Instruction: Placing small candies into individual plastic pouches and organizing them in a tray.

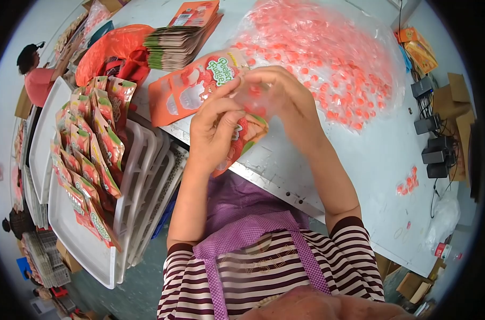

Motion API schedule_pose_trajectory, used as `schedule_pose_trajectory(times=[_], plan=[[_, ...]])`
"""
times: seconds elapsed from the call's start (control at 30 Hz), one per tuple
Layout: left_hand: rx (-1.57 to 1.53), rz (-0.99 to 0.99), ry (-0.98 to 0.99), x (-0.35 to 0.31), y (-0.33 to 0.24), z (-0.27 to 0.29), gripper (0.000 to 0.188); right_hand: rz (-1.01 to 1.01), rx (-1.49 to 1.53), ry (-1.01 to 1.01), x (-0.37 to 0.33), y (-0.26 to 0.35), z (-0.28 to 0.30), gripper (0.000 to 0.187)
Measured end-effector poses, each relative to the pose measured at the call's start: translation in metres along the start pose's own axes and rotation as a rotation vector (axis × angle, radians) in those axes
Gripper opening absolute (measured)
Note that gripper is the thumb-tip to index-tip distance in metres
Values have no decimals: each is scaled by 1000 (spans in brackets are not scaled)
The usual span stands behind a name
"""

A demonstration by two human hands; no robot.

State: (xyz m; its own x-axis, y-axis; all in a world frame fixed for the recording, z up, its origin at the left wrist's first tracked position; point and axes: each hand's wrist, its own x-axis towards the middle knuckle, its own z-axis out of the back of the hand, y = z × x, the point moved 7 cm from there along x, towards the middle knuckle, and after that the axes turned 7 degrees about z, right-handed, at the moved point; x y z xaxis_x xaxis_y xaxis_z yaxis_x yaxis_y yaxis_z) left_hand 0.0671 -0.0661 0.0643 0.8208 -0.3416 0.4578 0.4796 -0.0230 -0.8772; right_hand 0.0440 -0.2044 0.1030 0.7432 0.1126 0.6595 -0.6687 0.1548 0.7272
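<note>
My left hand (213, 130) is closed on a red, orange and green candy pouch (254, 128), held tilted over the table's near edge. Blurred by motion, my right hand (290, 96) curls around small clear packets of red candy (251, 97) just above the pouch. The pouch's mouth is partly hidden by my fingers. Behind my hands, flat pouches (191, 88) lie overlapping on the table. Beyond them, to the right, spreads a large clear bag (328, 64) full of small packets with red candies.
Filled pouches (90, 146) stand in rows in a white tray (74, 234) on a stack at left. A stack of pouches (173, 45) and a red plastic bag (111, 50) lie behind. Loose red candies (408, 182) and black adapters (437, 154) are at right. Another person (39, 80) works far left.
</note>
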Motion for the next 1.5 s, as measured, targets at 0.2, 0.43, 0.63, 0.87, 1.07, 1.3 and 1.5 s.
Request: schedule_pose_trajectory(times=[0.2, 0.43, 0.63, 0.87, 1.07, 1.3, 1.5], plan=[[-185, -70, -49, -4, -5, 11, 5, 138, -414, 348, -15, 7, -24, 57], [-340, -110, -32, -20, -26, 37, 5, 113, 193, -93, -11, -1, 19, 45], [-279, -217, -56, -20, -37, 45, 11, -99, -683, 509, -80, -86, -35, 25], [-150, -165, 90, -23, -24, 23, 8, -120, -528, 81, -60, -67, 14, 18], [-179, -164, 125, -23, -28, 16, 8, 188, -537, -73, -11, 52, 18, 21], [-187, -129, 155, -28, -35, 16, 7, 311, -646, 458, -19, 75, -12, 30], [-301, -108, 400, -49, -63, -11, 2, 37, -441, 1003, -56, 60, -57, 15]])
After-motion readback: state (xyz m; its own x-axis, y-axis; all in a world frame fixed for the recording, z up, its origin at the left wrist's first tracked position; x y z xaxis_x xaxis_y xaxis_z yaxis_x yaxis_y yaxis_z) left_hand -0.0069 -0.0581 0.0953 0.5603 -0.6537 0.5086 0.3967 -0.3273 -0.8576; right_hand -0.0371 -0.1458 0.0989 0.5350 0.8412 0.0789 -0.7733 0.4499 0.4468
